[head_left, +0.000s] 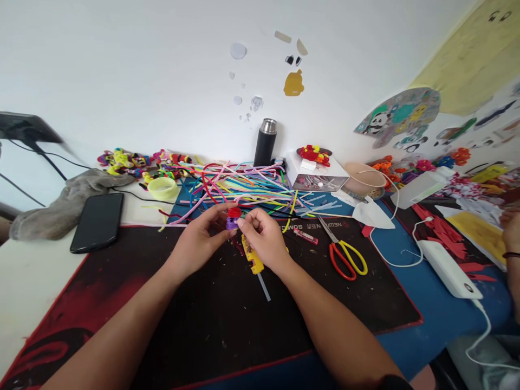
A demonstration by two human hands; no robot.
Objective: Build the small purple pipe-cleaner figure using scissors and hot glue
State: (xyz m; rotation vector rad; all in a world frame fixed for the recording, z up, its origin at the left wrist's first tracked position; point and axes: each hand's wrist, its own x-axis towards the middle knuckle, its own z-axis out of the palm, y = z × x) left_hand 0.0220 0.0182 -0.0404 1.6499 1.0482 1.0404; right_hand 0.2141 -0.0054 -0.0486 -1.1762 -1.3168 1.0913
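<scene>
Over the black mat [195,325], the left hand [197,238] has a small red-and-purple piece [233,218] pinched, thumb and fingers closed on it. Right hand's [264,238] fingertips are pinched together right beside it, yellow glue gun [252,255] just below, scissors [343,254] off to the right.

Pale wall [162,70] behind worktop [36,284], stickers [293,84] scattered mid-wall; yellowish sheet [459,59] upper right; soft, even light.
</scene>
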